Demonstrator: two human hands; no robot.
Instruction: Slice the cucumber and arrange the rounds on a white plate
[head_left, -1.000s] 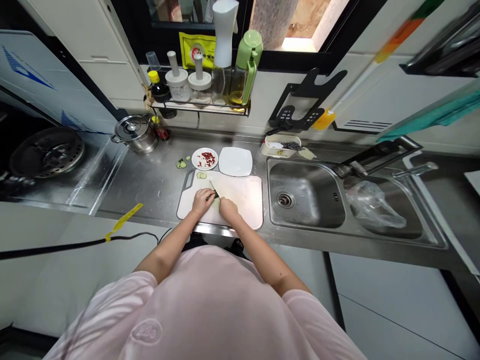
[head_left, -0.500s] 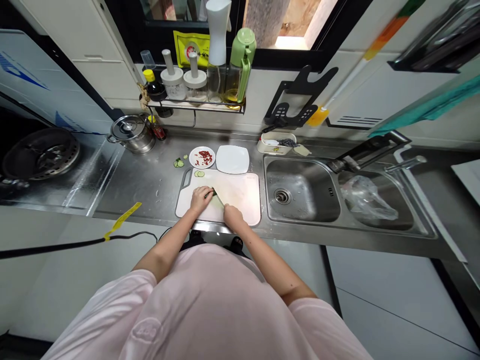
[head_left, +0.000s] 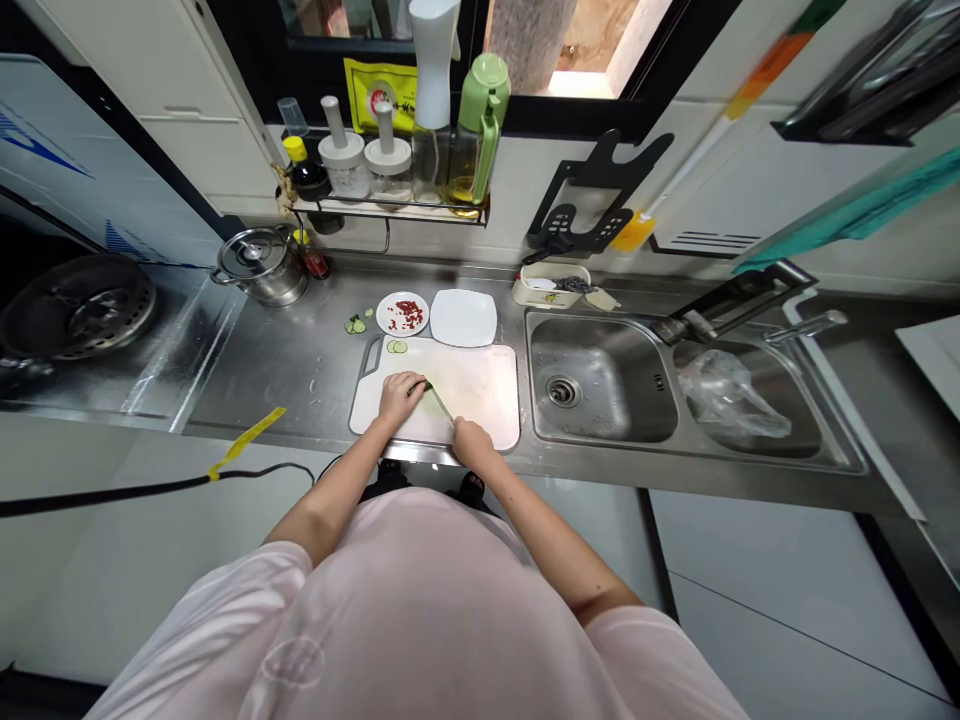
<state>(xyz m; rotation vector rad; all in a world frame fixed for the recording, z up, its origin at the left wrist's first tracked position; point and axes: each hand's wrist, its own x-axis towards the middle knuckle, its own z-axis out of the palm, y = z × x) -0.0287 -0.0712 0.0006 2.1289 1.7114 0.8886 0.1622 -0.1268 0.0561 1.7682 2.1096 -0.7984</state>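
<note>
My right hand (head_left: 472,443) is closed round the handle of a knife (head_left: 442,402), whose blade slants up and left over the white cutting board (head_left: 491,385). Bent fingers of my left hand (head_left: 399,398) press on a dark green piece of cucumber (head_left: 428,386), mostly hidden under them, with the blade's tip right beside it. A few thin cucumber slices (head_left: 397,347) lie near the board's upper left corner. Behind the board stand a small plate of chopped red pieces (head_left: 405,315) and a white square plate (head_left: 463,318). Green-skinned scraps (head_left: 355,325) rest on the steel counter.
To the right is a double sink (head_left: 604,380), with a plastic bag (head_left: 731,395) in its far basin. A lidded pot (head_left: 262,267) stands at the back left. Bottles and jars fill a wall shelf (head_left: 390,208). A wok (head_left: 75,305) sits far left.
My right hand has drawn the knife slightly right and toward my body. My left hand stays in place on the cucumber.
</note>
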